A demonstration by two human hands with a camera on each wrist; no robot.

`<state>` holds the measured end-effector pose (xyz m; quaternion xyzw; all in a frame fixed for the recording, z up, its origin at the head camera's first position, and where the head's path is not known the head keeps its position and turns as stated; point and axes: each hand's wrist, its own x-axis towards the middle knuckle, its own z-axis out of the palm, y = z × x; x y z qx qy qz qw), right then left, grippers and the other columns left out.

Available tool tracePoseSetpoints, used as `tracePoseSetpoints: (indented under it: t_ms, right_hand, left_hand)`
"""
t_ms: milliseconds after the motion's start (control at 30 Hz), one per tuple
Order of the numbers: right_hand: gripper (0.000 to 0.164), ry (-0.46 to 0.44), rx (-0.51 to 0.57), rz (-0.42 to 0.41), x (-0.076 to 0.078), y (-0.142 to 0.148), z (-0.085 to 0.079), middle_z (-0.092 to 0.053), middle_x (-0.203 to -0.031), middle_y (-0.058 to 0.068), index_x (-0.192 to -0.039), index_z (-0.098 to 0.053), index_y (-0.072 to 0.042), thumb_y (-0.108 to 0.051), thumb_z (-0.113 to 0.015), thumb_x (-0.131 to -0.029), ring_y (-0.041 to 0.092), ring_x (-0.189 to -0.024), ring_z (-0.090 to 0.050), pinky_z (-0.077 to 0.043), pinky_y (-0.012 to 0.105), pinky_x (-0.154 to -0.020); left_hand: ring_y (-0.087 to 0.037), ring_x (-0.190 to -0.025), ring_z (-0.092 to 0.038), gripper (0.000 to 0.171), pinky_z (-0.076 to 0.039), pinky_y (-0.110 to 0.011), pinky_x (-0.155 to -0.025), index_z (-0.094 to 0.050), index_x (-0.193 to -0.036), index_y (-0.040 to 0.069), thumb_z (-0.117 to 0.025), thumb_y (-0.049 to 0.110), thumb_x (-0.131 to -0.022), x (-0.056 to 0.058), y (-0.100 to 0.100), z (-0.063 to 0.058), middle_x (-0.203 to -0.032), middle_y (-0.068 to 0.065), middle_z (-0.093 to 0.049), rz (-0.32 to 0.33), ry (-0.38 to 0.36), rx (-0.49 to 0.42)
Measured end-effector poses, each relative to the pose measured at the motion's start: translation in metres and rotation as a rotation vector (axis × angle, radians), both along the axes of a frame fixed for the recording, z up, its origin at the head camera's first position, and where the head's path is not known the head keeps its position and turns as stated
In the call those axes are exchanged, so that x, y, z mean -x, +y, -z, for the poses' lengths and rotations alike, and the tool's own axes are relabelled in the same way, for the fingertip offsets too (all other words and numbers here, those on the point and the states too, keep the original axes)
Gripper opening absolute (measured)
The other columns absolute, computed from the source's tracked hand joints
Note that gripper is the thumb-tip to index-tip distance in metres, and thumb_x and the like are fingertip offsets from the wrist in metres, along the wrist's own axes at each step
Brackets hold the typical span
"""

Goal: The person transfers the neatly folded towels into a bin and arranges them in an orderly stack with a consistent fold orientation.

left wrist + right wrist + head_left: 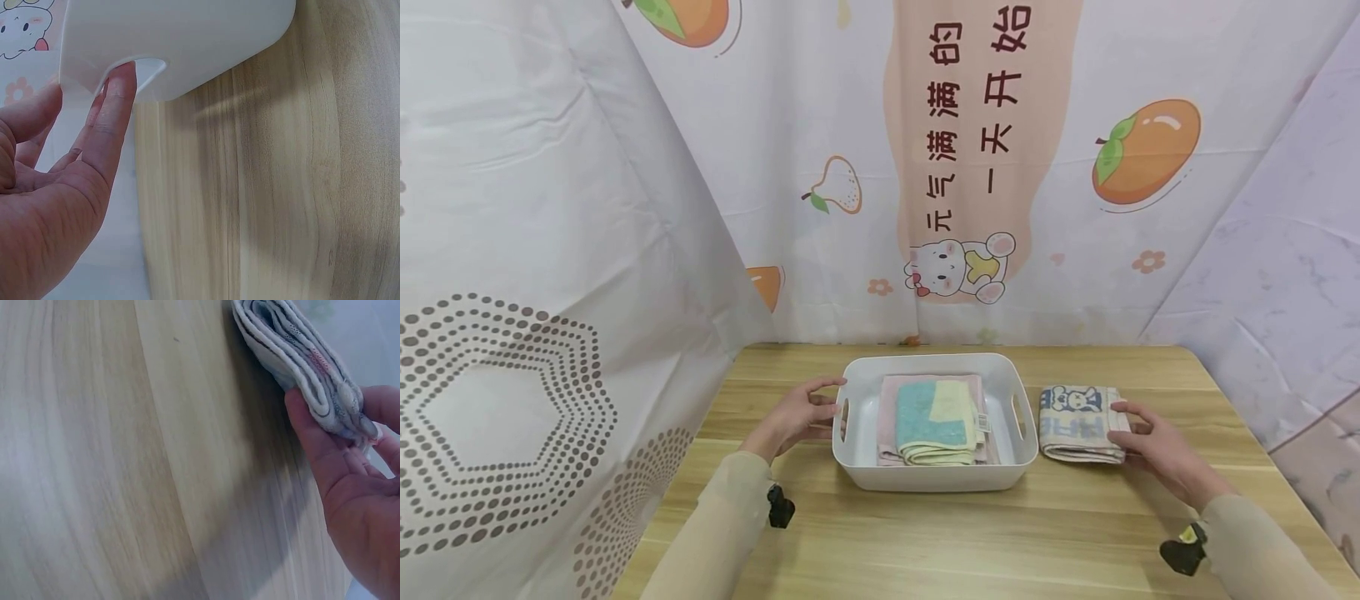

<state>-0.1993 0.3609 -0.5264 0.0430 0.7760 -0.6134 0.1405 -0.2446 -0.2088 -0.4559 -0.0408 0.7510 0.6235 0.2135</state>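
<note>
A white plastic storage basket [925,478] with a handle slot at each end sits on the wooden table. Inside lies a folded pink towel [889,408], topped by a folded teal and yellow towel [931,419] with a white tag. At the basket's left end my left hand [801,417] holds the handle, one fingertip in the slot and the thumb at the rim, as the left wrist view shows. To the right, my right hand [1157,442] pinches the edge of a folded blue and beige towel [1078,423] with a cartoon print, its layers visible in the right wrist view.
Wooden tabletop [917,542] extends in front of the basket and between it and the blue and beige towel. A printed curtain [1045,317] hangs right behind the table's back edge. Pale cloth hangs at both sides, and each wrist wears a dark camera mount.
</note>
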Motion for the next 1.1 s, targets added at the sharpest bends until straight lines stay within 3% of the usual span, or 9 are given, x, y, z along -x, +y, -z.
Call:
tracePoseSetpoints:
  t_ms: [200,400,867,1100]
  right_hand:
    - [0.06,0.036,0.09,0.009,0.002,0.002,-0.002,-0.063,-0.106,-0.002,-0.149,-0.028,-0.001,-0.011,-0.064,-0.102,0.01,-0.09,-0.068,-0.06,0.031,-0.076]
    - [0.048,0.073,0.195,0.041,0.004,0.005,-0.008,-0.065,-0.104,-0.011,-0.144,-0.039,-0.015,-0.009,-0.062,-0.102,0.007,-0.089,-0.067,-0.06,0.027,-0.075]
    - [0.048,0.188,0.405,0.091,0.005,0.001,-0.019,-0.066,-0.11,-0.013,-0.141,-0.042,-0.022,0.0,-0.058,-0.102,0.005,-0.093,-0.067,-0.06,0.024,-0.075]
    - [0.046,0.23,0.437,0.106,0.006,-0.005,-0.029,-0.066,-0.11,-0.01,-0.14,-0.044,-0.022,0.001,-0.058,-0.102,0.007,-0.089,-0.066,-0.059,0.025,-0.07]
  left_hand:
    - [-0.03,-0.105,-0.068,0.051,-0.059,-0.052,-0.089,-0.052,-0.149,0.018,-0.061,0.003,-0.101,0.0,0.0,0.0,-0.132,-0.023,-0.058,0.001,0.0,-0.001]
    - [-0.03,-0.105,-0.068,0.052,-0.057,-0.055,-0.092,-0.05,-0.15,0.017,-0.06,0.003,-0.102,0.0,0.0,0.0,-0.133,-0.024,-0.057,0.009,0.005,0.001]
    - [-0.029,-0.103,-0.069,0.052,-0.058,-0.055,-0.092,-0.05,-0.15,0.017,-0.06,0.002,-0.101,0.0,0.0,0.001,-0.133,-0.024,-0.057,0.005,0.004,-0.004]
    - [-0.029,-0.105,-0.068,0.052,-0.058,-0.054,-0.092,-0.051,-0.15,0.019,-0.061,0.003,-0.102,0.0,0.0,0.0,-0.134,-0.025,-0.057,0.001,0.001,0.009]
